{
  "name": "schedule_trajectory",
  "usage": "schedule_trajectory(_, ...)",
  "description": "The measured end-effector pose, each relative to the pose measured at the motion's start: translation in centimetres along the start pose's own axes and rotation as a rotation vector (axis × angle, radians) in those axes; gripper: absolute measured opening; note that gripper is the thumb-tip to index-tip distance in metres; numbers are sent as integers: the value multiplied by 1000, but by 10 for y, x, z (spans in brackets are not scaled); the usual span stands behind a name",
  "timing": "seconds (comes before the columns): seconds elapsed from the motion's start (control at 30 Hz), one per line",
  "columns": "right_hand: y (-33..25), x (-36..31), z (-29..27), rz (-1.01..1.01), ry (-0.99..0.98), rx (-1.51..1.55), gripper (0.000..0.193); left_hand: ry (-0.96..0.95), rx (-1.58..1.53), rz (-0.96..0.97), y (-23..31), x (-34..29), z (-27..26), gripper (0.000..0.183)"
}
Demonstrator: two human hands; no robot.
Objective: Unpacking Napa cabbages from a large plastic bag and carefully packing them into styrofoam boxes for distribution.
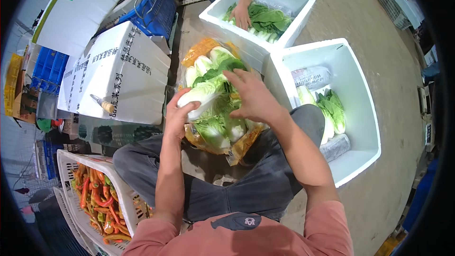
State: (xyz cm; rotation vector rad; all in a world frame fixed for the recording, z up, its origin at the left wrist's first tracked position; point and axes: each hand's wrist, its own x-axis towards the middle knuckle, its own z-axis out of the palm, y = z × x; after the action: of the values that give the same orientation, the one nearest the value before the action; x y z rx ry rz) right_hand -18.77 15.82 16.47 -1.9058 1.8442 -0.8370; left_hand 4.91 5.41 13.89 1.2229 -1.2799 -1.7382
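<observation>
Centre frame: cabbage (203, 93), base in fingers of left hand (177, 117), seemingly for support. Right hand (256, 96): fingers spread wide, nearby.

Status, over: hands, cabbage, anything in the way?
Left hand gripping long, pale green cabbage. Right hand open beside its leafy end. Orange and clear plastic bag with more cabbages beneath. Nothing visibly blocking either hand.

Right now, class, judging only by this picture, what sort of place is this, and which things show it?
Likely a vegetable packing or market storage area: a white plastic crate holds peppers, white foam boxes hold leafy greens, and the person's left hand grips a pale cabbage.
</observation>
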Motion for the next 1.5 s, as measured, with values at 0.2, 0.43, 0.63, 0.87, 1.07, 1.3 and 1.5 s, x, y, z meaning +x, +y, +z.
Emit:
schedule_trajectory(0.2,-37,17,20,-234,207,-61,123,13,-247,31,54,-22,-1,58)
schedule_trajectory(0.43,-40,33,50,-410,503,-244,93,-116,-455,-98,82,-51,13,56)
schedule_trajectory(0.63,-38,29,31,-382,470,197,86,-307,-500,-113,94,-62,6,58)
schedule_trajectory(0.87,-34,11,5,114,-22,1081,75,202,490,153,90,-52,4,40)
schedule_trajectory(1.07,-34,14,-4,178,-116,1612,55,-62,73,144,52,-31,9,57)
schedule_trajectory(1.3,-36,13,-6,206,-84,1605,52,-342,-404,-35,-2,-33,23,91)
schedule_trajectory(1.5,-29,17,-18,220,-36,1123,74,-326,-644,-51,-7,-24,30,69)
